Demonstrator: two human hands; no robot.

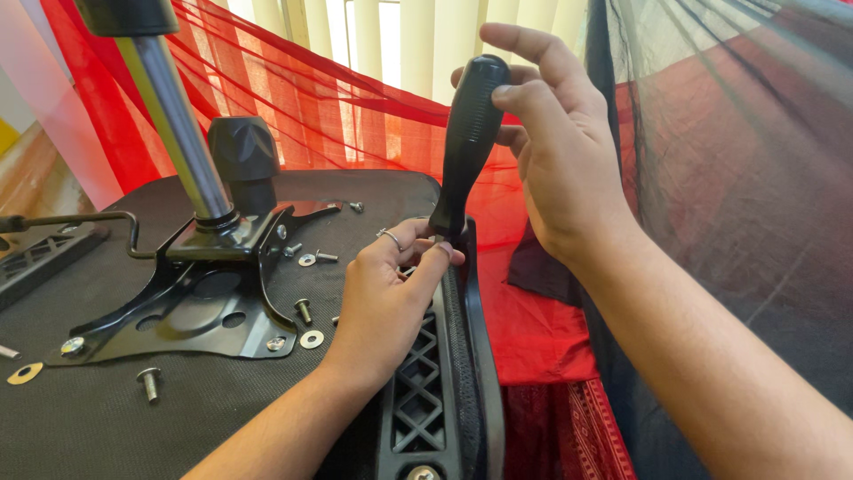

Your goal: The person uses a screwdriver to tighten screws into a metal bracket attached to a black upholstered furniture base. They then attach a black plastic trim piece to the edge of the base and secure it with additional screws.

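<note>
While the seat lies underside up, both hands work at its right edge.

Right hand (560,151): closed round the screwdriver (468,133) handle from the right — thumb on the cap.
Left hand (391,284): fingertips pinched narrow at the tool's lower end, steadying it; a ring on one finger.
Screwdriver axis: near upright, top tilted slightly right; tip hidden behind the left fingers.
Bracket (426,391): black lattice armrest part directly below the tip, along the seat (107,418) edge.
Nearer hand: the left, touching the tip end.
Loose parts: a bolt (148,382) and washer (311,339) left of the left hand.
</note>
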